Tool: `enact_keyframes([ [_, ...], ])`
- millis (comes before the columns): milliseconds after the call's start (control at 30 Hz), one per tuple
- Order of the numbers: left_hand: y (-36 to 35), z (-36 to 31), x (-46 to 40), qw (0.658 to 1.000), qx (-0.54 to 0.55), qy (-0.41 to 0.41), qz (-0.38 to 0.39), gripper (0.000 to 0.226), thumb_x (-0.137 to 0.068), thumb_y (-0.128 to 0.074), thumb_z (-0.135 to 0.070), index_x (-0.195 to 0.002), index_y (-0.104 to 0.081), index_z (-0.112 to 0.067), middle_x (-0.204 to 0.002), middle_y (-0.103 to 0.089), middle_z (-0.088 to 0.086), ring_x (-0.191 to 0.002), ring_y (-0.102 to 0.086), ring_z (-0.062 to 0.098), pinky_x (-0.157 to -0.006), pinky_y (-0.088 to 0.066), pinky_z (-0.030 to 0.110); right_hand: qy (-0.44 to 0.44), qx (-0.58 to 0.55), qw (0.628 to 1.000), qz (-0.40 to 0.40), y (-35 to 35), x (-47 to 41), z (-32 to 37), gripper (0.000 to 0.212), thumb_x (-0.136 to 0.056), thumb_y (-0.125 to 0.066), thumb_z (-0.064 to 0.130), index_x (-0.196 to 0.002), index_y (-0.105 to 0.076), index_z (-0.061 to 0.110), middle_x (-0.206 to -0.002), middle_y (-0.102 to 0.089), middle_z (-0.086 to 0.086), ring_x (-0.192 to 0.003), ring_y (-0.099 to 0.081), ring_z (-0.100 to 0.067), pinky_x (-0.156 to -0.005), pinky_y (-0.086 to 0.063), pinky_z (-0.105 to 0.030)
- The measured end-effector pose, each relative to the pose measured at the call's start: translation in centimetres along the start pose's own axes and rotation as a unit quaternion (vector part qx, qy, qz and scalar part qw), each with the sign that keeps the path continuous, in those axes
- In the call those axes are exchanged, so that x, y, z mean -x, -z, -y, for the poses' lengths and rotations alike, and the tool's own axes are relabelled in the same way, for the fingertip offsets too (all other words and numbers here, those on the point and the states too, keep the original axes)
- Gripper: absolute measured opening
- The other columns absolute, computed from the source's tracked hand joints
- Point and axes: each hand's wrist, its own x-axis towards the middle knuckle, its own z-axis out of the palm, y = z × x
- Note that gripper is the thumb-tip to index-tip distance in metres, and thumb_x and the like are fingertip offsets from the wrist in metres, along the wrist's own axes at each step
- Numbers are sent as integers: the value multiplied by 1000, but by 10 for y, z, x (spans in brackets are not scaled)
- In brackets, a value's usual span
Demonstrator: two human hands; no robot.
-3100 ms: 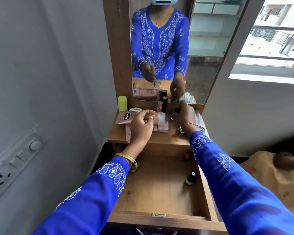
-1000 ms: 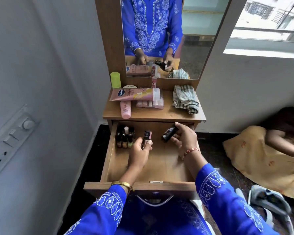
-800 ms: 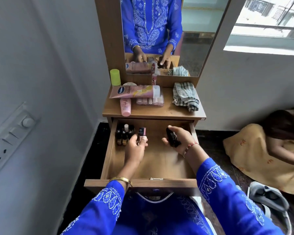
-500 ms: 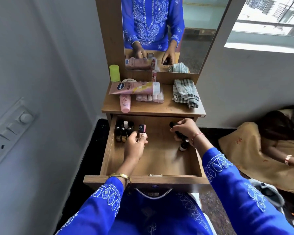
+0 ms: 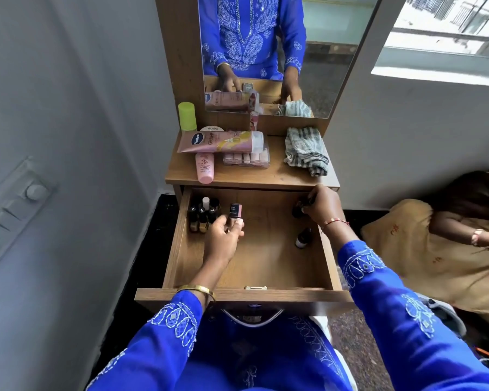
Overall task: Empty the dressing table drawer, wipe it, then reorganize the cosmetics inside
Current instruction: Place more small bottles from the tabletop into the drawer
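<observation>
The wooden drawer (image 5: 181, 251) is pulled out below the dressing table top. My left hand (image 5: 223, 238) holds an upright nail polish bottle (image 5: 235, 211) with a dark cap, beside a cluster of several small dark bottles (image 5: 202, 214) in the back left corner. My right hand (image 5: 321, 206) grips a dark lipstick tube (image 5: 297, 210) at the drawer's back right corner. A small dark-capped bottle (image 5: 302, 238) stands alone near the right wall.
On the table top (image 5: 266, 177) lie a pink Vaseline tube (image 5: 220, 141), a small pink tube (image 5: 205, 167), a clear case of pink items (image 5: 246, 159), a green cap bottle (image 5: 187, 116) and a striped cloth (image 5: 305, 150). Another person lies on the floor at right (image 5: 449, 235).
Both hands came down from the table top into the drawer. My right hand carried the dark tube to the back right corner; my left stood the nail polish next to the bottle cluster.
</observation>
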Motion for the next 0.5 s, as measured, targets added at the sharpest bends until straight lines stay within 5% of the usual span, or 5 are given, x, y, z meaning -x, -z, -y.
enact_keyframes([
  [500, -1, 0, -1, 1000, -7, 10, -12, 14, -90, -55, -23, -79, -54, -31, -76, -65, -6, -87, -67, 31, -85, -52, 52, 120, 162, 979, -20, -14, 13, -2, 20, -86, -44, -3, -104, -53, -2, -111, -53, -21, -108, -48, -37, -81, -45, -45],
])
